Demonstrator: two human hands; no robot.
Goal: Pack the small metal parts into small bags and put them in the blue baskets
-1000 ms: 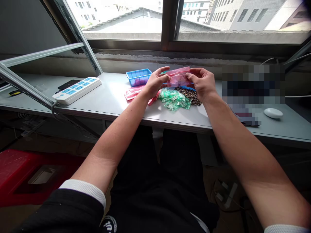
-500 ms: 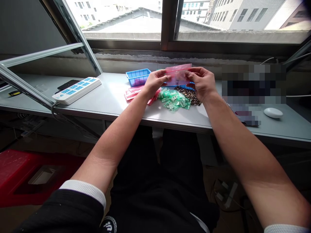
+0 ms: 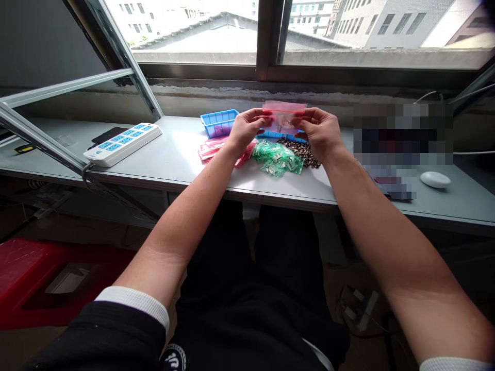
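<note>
A pink see-through zip bag (image 3: 285,109) is stretched level between my two hands, above the table. My left hand (image 3: 247,128) pinches its left side and my right hand (image 3: 320,130) pinches its right side, both near the red seal line. Something small shows faintly inside; I cannot make out what. Below the hands lies a heap of small green-and-clear packets (image 3: 279,158). Right of it is a pile of small dark bronze pieces (image 3: 305,153), partly behind my right hand. Flat pink bags (image 3: 211,149) lie to the left, partly under my left forearm.
A blue basket (image 3: 219,117) stands behind the pink bags; another blue basket's edge (image 3: 284,136) shows behind the piles. A white power strip (image 3: 122,144) lies left, beside a metal frame (image 3: 69,80). A white mouse (image 3: 435,180) sits right, near a blurred-out area.
The pink bag has turned more level and both hands have shifted slightly, with my fingers now closer along its seal. The piles on the table look the same.
</note>
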